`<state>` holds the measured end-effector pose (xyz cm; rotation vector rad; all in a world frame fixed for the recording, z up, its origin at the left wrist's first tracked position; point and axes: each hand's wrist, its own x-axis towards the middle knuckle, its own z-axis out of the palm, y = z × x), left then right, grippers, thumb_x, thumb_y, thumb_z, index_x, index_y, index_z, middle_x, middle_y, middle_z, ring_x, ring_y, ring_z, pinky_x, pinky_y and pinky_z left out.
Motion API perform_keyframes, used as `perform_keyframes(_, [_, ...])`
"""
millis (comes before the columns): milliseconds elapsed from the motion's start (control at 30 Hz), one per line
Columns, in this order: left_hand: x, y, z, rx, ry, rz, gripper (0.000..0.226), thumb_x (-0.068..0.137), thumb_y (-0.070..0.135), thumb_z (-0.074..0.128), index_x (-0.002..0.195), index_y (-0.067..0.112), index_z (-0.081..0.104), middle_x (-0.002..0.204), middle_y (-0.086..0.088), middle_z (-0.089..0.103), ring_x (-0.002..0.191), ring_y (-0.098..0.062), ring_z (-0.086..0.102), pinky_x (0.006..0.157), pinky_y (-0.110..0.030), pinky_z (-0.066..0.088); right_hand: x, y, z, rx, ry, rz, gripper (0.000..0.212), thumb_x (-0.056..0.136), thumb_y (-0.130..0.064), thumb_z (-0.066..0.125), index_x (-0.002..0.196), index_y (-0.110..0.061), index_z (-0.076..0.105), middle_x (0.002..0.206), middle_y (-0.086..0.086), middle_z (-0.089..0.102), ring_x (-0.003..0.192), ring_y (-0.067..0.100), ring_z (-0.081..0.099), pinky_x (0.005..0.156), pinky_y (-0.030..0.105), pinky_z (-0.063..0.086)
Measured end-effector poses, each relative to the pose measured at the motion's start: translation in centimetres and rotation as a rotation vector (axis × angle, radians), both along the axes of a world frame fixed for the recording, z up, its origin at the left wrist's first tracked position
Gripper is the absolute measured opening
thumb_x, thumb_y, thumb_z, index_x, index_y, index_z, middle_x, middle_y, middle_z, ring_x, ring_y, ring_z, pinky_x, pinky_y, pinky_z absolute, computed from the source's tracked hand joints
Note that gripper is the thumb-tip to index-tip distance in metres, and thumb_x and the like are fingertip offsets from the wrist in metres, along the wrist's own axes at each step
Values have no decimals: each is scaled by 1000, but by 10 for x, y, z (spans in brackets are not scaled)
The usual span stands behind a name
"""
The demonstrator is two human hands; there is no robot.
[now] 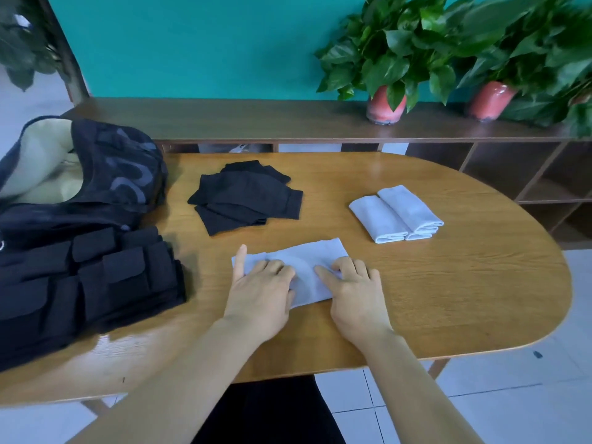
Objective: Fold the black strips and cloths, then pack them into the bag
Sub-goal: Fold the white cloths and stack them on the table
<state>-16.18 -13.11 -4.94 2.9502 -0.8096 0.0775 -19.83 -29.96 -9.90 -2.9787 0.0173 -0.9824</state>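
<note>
In the head view, both hands work a white cloth (304, 270) lying flat on the near middle of the wooden table (448, 299). The left hand (261, 293) presses on its left part with the fingers mostly straight and the thumb spread out; the right hand (354, 293) sits on its right part with the fingers bent, seemingly pinching a fold, though the grip itself is partly hidden. Two folded white cloths (395, 214) lie side by side, touching, far right of the hands; a loose pile of black strips (245, 198) lies far left of them; the open black bag (80, 174) stands at the far left edge. The cloth looks only partly folded, so if the left hand lifts early the fold may spring open or skew. The black pile looks untidy and could slide apart when picked up. The bag's soft mouth may sag shut during packing.
</note>
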Motion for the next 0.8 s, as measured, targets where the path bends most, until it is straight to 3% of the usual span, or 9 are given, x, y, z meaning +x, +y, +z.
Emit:
perform_keyframes(200, [8, 8, 2, 81, -31, -114, 33, 94, 18, 48, 124, 32, 47, 118, 18, 52, 122, -7, 43, 102, -45, -32, -22, 35, 5, 87, 98, -249, 45, 54, -5, 47, 87, -25, 70, 85, 4, 55, 67, 25, 50, 59, 33, 30])
perform_keyframes(367, [11, 11, 10, 116, -55, -172, 44, 88, 6, 49, 126, 29, 48, 118, 15, 53, 124, -10, 40, 109, -50, -24, -29, 55, 11, 110, 205, -339, 40, 51, -3, 68, 88, -20, 68, 83, 7, 54, 68, 27, 49, 61, 33, 28])
perform_keyframes(467, [12, 13, 13, 125, -68, -212, 50, 86, 2, 49, 129, 27, 47, 122, 14, 53, 125, -11, 39, 113, -49, -18, -30, 63, 12, 114, 220, -375, 40, 52, -5, 71, 90, -19, 69, 84, 8, 54, 70, 27, 49, 62, 34, 27])
perform_keyframes(567, [13, 15, 13, 113, -75, -241, 51, 84, -1, 49, 128, 25, 50, 120, 13, 55, 126, -11, 38, 116, -46, -12, -32, 62, 20, 125, 283, -331, 31, 70, -8, 62, 100, -19, 63, 98, 8, 53, 85, 28, 49, 69, 35, 25])
perform_keyframes(633, [10, 17, 12, 67, -79, -237, 52, 81, -2, 49, 125, 26, 52, 119, 13, 55, 128, -11, 36, 116, -42, -8, -30, 53, 29, 133, 282, -302, 20, 74, -8, 58, 90, -20, 64, 93, 7, 55, 83, 29, 51, 68, 35, 26])
perform_keyframes(700, [0, 15, 10, -55, -78, -182, 53, 82, 0, 49, 126, 28, 52, 124, 15, 53, 128, -10, 36, 112, -32, 1, -23, 38, 38, 110, 167, -268, 16, 59, -6, 58, 66, -20, 64, 71, 4, 57, 64, 28, 53, 59, 32, 26])
perform_keyframes(800, [-27, 4, 5, -321, -13, 19, 43, 91, 10, 48, 128, 33, 51, 131, 16, 51, 123, -11, 41, 97, -27, 20, -8, 12, 39, 32, 116, -89, 32, 50, -2, 53, 67, -22, 72, 71, -1, 63, 63, 26, 57, 58, 33, 34])
